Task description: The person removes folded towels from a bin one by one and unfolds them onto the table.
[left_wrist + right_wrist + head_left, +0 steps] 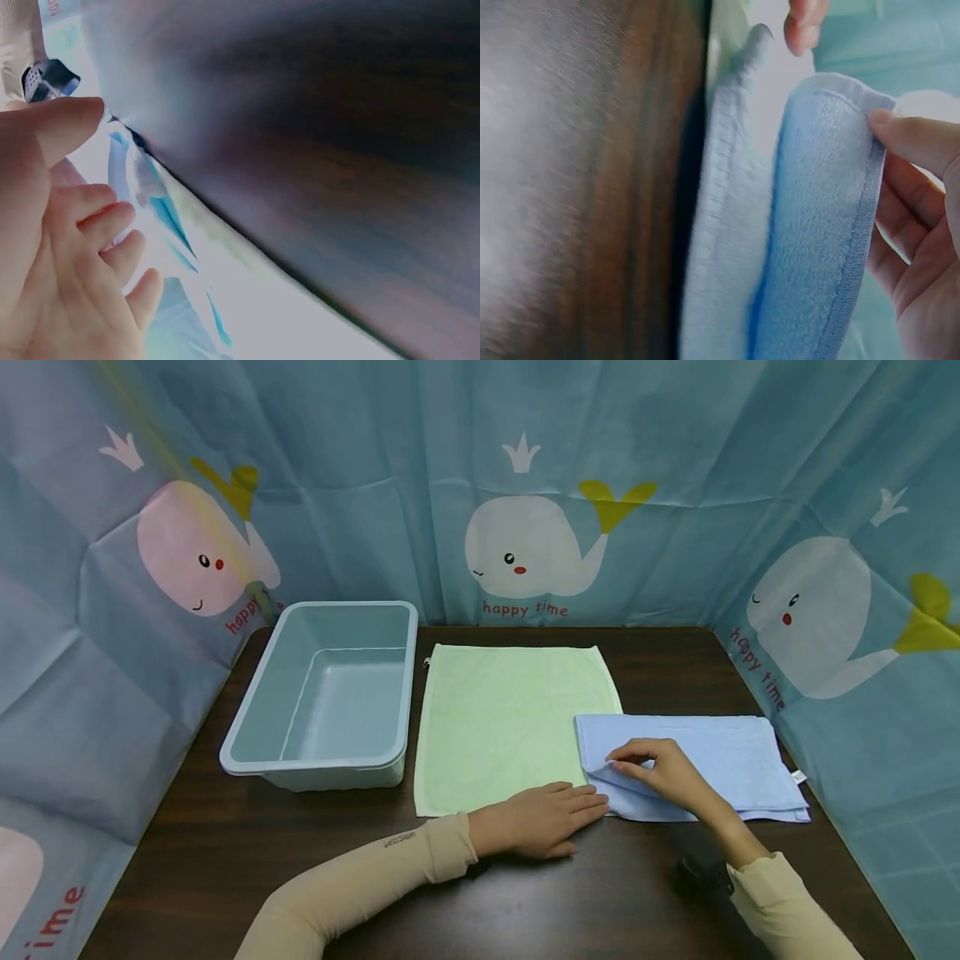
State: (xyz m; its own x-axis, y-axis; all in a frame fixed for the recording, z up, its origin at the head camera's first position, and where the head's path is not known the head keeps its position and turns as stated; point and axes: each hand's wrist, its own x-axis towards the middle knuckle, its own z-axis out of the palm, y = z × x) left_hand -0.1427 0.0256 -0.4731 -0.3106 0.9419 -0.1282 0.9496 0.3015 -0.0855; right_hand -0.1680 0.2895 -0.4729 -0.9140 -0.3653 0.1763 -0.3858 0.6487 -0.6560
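A light blue towel [712,760], folded in half, lies at the right and overlaps the edge of a pale green towel [495,727] spread flat beside it. My right hand [663,770] pinches the near left corner of its top layer between thumb and fingertips. In the right wrist view that blue layer [825,187] is lifted away from the layer beneath. My left hand [551,820] lies over the green towel's near edge, fingers extended, with fingertips right at the blue towel's near left corner. The left wrist view shows its fingers [112,255] slightly bent, gripping nothing.
A grey-blue plastic tub [247,768] stands on the dark wooden table [315,827] to the left of the green towel. Behind the table and along both sides hangs a blue curtain [360,485] with whale prints.
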